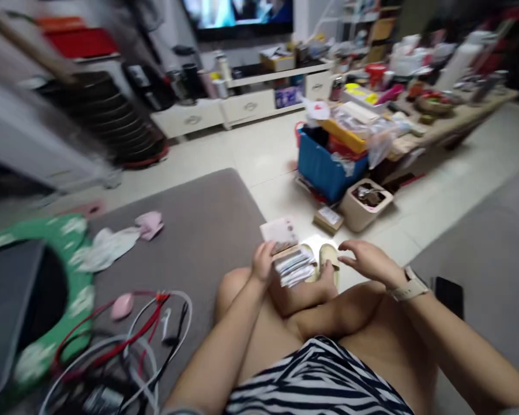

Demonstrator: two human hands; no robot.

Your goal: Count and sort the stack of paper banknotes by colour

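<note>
My left hand (pixel 263 262) grips a small pale pink wallet-like case (pixel 280 230) by its left side, above my crossed legs. Its flap stands up, marked with a few reddish dots, and a thick stack of papers or cards (pixel 294 266) fills the inside; blur hides what they are. To the right, my right hand (pixel 367 260) hovers apart from the case, thumb and fingers spread with nothing between them. A watch (pixel 410 287) is on the right wrist. Below and between the hands are a bare foot and pale yellow slippers (pixel 328 256) on the floor.
Left on the grey sofa seat (pixel 199 225) lie tangled cables (pixel 147 328), a pink cloth (pixel 149 225), and a laptop (pixel 12 305) on a green cushion (pixel 80 276). A black phone (pixel 450 295) lies right. Ahead stand a blue bin (pixel 322 164), a beige bin (pixel 358 216) and a cluttered table.
</note>
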